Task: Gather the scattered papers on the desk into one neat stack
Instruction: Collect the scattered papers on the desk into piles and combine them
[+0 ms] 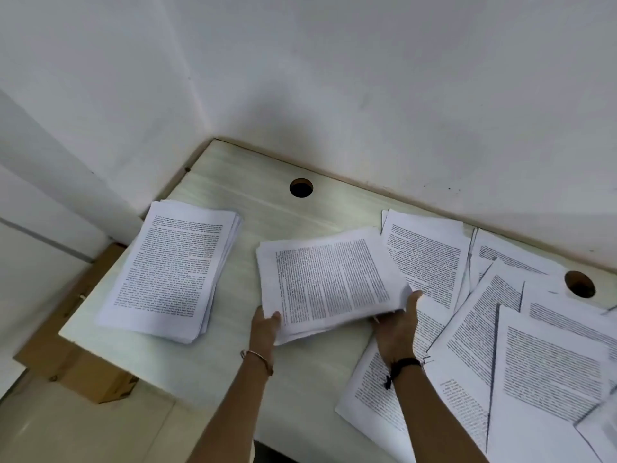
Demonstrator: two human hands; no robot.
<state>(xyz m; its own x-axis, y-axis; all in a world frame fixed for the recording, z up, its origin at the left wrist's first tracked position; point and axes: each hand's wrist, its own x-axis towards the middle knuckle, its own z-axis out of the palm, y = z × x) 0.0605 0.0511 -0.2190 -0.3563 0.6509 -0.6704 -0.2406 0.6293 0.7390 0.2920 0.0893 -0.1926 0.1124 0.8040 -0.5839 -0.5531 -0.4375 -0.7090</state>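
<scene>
**A:** From the head view, where are the papers?

**B:** A bundle of printed sheets (330,279) is held just above the desk (253,208). The left hand (265,324) pinches its seven o'clock corner, thumb on top. The right hand (397,324) is curled round the five o'clock corner.

**A:** Why both hands?

**B:** Likely to keep the edges square and stop the sheets sagging. The tidy stack (173,265) lies at nine o'clock of the bundle, apart from it. Loose sheets (534,355) fan out from three to five o'clock, so plenty remains to gather.

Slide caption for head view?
Left hand and right hand hold a paper sheaf between neat stack and scattered sheets on the desk.
</scene>
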